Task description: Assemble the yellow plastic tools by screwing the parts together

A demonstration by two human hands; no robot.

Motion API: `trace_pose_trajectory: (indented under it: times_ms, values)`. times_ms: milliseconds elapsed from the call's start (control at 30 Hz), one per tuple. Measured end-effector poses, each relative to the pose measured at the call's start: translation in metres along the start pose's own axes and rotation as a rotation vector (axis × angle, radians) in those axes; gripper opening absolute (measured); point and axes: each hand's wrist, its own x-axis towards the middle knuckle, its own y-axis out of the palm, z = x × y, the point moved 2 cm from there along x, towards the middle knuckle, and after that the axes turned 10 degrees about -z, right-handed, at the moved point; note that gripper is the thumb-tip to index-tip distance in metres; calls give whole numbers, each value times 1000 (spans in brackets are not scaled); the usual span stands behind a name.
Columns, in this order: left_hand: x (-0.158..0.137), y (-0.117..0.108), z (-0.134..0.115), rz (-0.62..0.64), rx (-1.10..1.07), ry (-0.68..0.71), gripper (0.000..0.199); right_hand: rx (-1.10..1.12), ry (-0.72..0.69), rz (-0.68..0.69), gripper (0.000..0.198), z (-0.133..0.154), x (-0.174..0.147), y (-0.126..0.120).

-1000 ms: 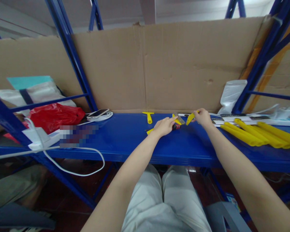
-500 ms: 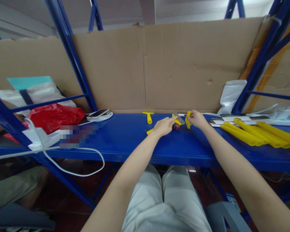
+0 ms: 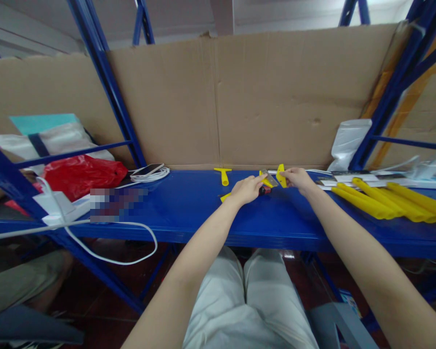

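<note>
My left hand (image 3: 246,190) is closed around a yellow-handled scraper (image 3: 225,197). The handle's end shows on the near side of the hand, and a greyish metal blade (image 3: 271,179) shows beyond the fingers. Between finger and thumb, my right hand (image 3: 297,177) pinches a small flat yellow piece (image 3: 281,175), just right of the blade and apart from it. Under the left fingertips lies a red and black object (image 3: 265,190), mostly hidden, whose kind I cannot make out. A yellow T-shaped handle (image 3: 224,176) lies farther back on the blue shelf (image 3: 189,208).
Several yellow tubes (image 3: 366,201) lie at the right, beside white papers (image 3: 325,182) and a white packet (image 3: 350,144). At the left are a red plastic bag (image 3: 83,175), a phone (image 3: 148,169) on a coiled white cable, and a white power strip (image 3: 67,207). Cardboard (image 3: 269,97) stands behind.
My right hand has tilted the small yellow piece, so more of its flat face shows, and shifted slightly. My left hand stays on the scraper in the same place.
</note>
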Motion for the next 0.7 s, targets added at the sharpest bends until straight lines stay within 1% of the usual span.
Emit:
trace_pose_trajectory:
  times_ms: [100,167,233,333,467,600,700]
  values:
    - [0,1,0,-2,-5,9,45,219,118,40,16,7,-5,-1]
    - [0,2,1,-3,-9,11,47,312,130,72,12,10,-6,-1]
    - [0,2,1,-1,-13,12,48,352,105,100,10,12,-6,0]
    - [0,3,0,7,-13,10,50,323,54,124,12,11,-5,3]
    - [-1,4,-3,9,-33,24,53,187,-8,118,22,6,-4,9]
    - [-2,3,-6,13,-59,31,53,57,-51,107,23,3,-6,13]
    - [-3,1,-7,28,-53,18,50,44,-67,77,23,4,-8,14]
